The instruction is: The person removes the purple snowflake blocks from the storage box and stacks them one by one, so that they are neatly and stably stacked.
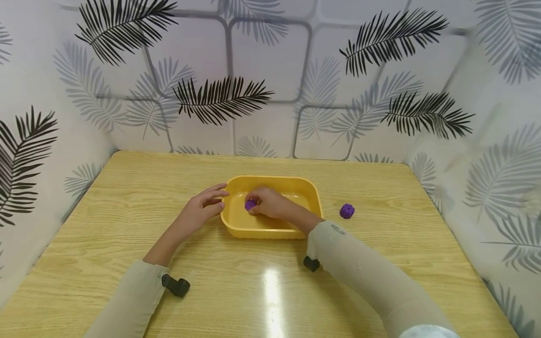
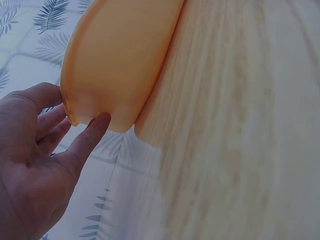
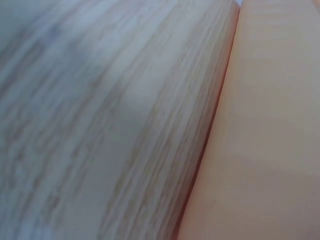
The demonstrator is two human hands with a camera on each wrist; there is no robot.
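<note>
In the head view a yellow plastic tray (image 1: 270, 234) with rounded corners stands on the table. My right hand (image 1: 270, 203) reaches inside it and pinches a small purple knobby ball (image 1: 250, 204) near the tray's left end. Fingers hide part of that ball. My left hand (image 1: 203, 206) is at the tray's left end, its fingers fairly straight by the rim. Up close in the left wrist view, the left thumb lies against the outer wall of the tray (image 2: 125, 55). The right wrist view has the tray's side wall (image 3: 265, 130) but not the hand.
A second purple knobby ball (image 1: 347, 211) lies on the wooden table (image 1: 127, 202), right of the tray. Leaf-patterned walls (image 1: 270, 122) enclose the table's back and sides. Both forearms wear sleeves, with a small black device (image 1: 175, 285) at each wrist.
</note>
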